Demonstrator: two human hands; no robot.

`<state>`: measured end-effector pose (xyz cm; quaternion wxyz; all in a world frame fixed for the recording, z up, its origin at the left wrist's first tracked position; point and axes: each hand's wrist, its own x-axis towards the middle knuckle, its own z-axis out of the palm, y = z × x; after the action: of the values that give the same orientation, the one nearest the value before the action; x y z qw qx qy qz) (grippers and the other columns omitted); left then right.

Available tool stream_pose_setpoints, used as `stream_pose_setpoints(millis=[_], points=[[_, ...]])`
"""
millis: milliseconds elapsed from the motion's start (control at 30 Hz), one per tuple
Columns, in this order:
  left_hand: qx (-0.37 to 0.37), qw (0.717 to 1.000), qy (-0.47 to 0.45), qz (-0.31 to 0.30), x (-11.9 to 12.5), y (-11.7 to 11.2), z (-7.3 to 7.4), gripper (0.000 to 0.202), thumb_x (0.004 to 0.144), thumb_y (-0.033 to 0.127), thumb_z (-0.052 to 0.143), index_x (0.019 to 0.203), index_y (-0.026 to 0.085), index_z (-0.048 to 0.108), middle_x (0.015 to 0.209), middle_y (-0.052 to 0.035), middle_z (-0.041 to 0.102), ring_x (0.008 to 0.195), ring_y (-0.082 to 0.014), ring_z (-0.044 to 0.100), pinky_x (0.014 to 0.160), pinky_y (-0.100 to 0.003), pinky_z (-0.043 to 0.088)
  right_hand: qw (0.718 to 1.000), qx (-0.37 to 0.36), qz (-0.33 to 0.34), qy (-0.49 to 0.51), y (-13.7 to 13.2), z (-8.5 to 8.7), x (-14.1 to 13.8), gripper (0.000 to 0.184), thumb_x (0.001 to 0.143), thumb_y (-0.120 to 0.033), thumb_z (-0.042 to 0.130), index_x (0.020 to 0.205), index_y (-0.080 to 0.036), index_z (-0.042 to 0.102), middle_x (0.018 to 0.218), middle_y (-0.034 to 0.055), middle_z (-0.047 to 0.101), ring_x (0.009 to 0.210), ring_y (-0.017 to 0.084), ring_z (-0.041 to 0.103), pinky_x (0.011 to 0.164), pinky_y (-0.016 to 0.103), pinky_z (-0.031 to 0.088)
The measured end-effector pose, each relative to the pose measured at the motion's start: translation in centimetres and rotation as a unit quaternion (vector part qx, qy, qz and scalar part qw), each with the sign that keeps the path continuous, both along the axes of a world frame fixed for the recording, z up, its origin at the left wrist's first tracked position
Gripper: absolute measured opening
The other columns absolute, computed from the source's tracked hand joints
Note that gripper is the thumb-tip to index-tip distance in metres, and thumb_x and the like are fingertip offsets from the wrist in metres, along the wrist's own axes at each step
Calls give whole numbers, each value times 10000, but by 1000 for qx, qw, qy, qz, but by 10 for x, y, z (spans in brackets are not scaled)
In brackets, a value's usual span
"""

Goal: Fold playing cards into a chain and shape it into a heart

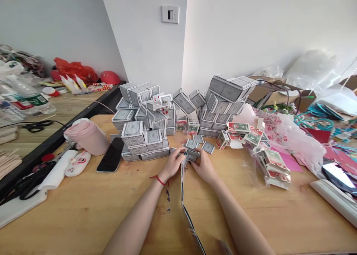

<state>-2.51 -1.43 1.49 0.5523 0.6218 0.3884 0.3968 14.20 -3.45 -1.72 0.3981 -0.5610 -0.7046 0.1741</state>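
My left hand (175, 165), with a red string round its wrist, has thumb and fingers closed on a playing card (192, 155) with a grey-patterned back. My right hand (203, 167) grips the card group from the other side. Several loose cards (208, 147) lie flat just beyond my fingers. Stacked boxes folded from playing cards (153, 139) stand to the left, and a second stack of card boxes (227, 89) rises to the right. A thin dark-edged strip (182, 195) runs from near my left hand toward the bottom edge; its kind is unclear.
On the left are a black phone (111, 155), a pink roll (88, 136), a white mouse (78, 163) and black scissors (32, 180). Opened card packs (275, 162) and a plastic bag (298, 143) lie on the right. A wall (150, 43) closes off the back.
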Motion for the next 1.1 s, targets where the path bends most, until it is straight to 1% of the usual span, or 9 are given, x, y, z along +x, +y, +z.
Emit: stream_pose_setpoints(millis=[67, 167, 300, 500, 600, 700, 800, 900, 1100], points=[[-18, 1000, -13, 0, -1, -1, 1, 353, 798, 276, 387, 1119, 190, 505, 1032, -56, 576, 695, -133, 552, 563, -243, 481, 1000, 6, -12, 3, 4, -4, 7, 455, 702, -201, 549, 1125, -207, 382, 1085, 86, 518, 1042, 231, 487, 890, 411, 411], [-9, 1000, -11, 4, -1, 0, 1, 354, 788, 267, 382, 1099, 186, 530, 900, -43, 600, 609, -112, 518, 536, -219, 448, 999, 18, -42, -1, 7, -7, 17, 463, 706, -191, 534, 1141, -194, 378, 1085, 96, 519, 1037, 227, 488, 896, 407, 407], [14, 999, -14, 45, -2, 3, -1, 308, 776, 275, 377, 997, 159, 559, 812, -28, 582, 629, -119, 497, 567, -220, 421, 996, 26, -86, -29, 8, -6, 25, 463, 702, -207, 539, 1143, -194, 399, 1089, 98, 520, 1049, 242, 468, 907, 428, 392], [39, 996, -3, 75, -5, 3, -5, 232, 779, 255, 340, 870, 166, 534, 764, -9, 542, 659, -117, 484, 599, -210, 397, 995, 16, -94, -38, 7, 2, 34, 439, 694, -255, 569, 1115, -200, 458, 1059, 84, 549, 1030, 255, 473, 891, 441, 396], [78, 994, 9, 81, -5, 3, -4, 238, 773, 238, 337, 880, 167, 536, 840, -22, 561, 784, -139, 501, 706, -230, 394, 997, 2, -71, -1, 4, 8, 34, 265, 744, -247, 515, 1005, -207, 540, 920, 65, 586, 865, 212, 546, 790, 380, 458], [86, 993, 32, 77, -5, 3, -2, 248, 765, 242, 334, 870, 159, 543, 838, -27, 571, 800, -156, 503, 723, -244, 391, 1000, -10, -4, -24, 1, 11, 25, 149, 776, -265, 503, 873, -217, 606, 809, 48, 613, 774, 199, 549, 725, 354, 468], [89, 991, 52, 90, -4, 2, -1, 242, 759, 247, 345, 848, 162, 553, 806, -22, 573, 773, -156, 502, 714, -239, 387, 995, 16, 49, -80, 1, 10, 10, 289, 730, -288, 592, 1013, -228, 586, 1013, 61, 617, 947, 247, 498, 837, 416, 419], [91, 987, 48, 126, -5, 0, 0, 233, 765, 248, 345, 842, 173, 552, 804, -17, 573, 761, -145, 502, 701, -227, 385, 993, 3, 48, -112, 4, 8, 1, 490, 723, -321, 612, 1186, -229, 485, 1175, 58, 556, 989, 259, 461, 870, 430, 402], [82, 983, 76, 147, -7, -2, -4, 236, 790, 261, 351, 884, 175, 550, 725, -1, 541, 643, -119, 486, 612, -215, 382, 981, -24, 30, -188, 17, 9, 3, 431, 772, -366, 553, 1172, -211, 504, 1115, 65, 599, 959, 271, 470, 835, 418, 422]])
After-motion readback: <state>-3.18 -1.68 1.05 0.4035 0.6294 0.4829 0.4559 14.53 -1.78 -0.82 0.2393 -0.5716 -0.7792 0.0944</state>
